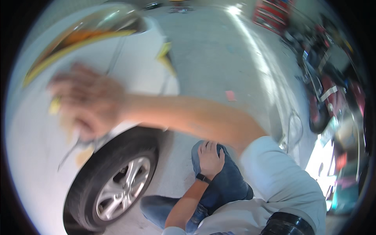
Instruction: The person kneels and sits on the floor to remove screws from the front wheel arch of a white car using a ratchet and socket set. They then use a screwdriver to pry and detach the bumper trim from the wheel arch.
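My right arm stretches across to the white car's fender (35, 145), where my right hand (88, 100) is over the panel above the wheel arch. Motion smears its fingers, so whether it grips anything does not show. A small yellow patch (55, 105) appears beside its fingers; I cannot tell what it is. Below the hand, a tan patch (83, 156) and a dark, scratch-like line mark the panel by the arch. On my raised knee, in blue jeans, rests my left hand (211, 156), fingers laid out and holding nothing. A dark band (203, 178) circles that wrist.
The wheel (125, 188) with silver spokes stands close to my folded legs. Yellow tape (78, 49) edges the headlight (94, 29), and more sits at the bumper corner. A pink piece (230, 95) lies on the concrete floor. Red tool chest (272, 15) and motorcycle-like clutter (325, 78) stand right.
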Available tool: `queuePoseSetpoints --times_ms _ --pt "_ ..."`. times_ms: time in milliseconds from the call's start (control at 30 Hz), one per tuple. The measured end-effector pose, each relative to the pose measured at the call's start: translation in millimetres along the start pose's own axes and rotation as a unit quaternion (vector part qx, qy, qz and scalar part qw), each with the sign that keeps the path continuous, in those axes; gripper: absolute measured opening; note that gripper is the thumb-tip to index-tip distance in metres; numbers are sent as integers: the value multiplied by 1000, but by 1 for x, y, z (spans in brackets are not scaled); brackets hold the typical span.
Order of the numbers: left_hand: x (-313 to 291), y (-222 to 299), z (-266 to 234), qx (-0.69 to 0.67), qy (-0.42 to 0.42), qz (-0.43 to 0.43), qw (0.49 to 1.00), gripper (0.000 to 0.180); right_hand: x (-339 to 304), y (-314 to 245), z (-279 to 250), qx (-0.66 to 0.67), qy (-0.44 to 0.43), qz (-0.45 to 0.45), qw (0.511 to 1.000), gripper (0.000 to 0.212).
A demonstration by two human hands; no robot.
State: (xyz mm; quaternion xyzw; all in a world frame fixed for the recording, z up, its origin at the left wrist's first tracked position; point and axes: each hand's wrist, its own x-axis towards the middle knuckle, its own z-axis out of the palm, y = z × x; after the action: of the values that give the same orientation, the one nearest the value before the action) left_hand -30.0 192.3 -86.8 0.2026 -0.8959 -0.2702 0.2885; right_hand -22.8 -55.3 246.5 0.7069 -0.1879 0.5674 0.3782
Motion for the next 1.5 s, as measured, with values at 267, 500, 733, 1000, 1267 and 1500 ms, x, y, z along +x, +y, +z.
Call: queuePoseSetpoints --times_ms 267,500,733,1000,1267,1500 --pt "-14 47 53 -280 -202 -38 938 37 -85 -15 -56 -23 -215 41 976 57" --pt "69 159 -7 -112 -179 25 977 36 -193 -18 -282 37 -381 495 780 60" --pt "128 216 -69 -109 -349 -84 927 51 -158 -245 -585 -55 -701 700 128 54" --pt "272 174 -179 -26 -433 -212 876 46 39 -419 -646 153 -513 833 -137 68" --pt "312 11 -220 203 -639 -275 689 41 -10 -59 -711 -73 -323 943 31 61" --pt "598 -1 -74 140 -575 -222 775 41 -16 173 -797 -265 -138 948 108 46"
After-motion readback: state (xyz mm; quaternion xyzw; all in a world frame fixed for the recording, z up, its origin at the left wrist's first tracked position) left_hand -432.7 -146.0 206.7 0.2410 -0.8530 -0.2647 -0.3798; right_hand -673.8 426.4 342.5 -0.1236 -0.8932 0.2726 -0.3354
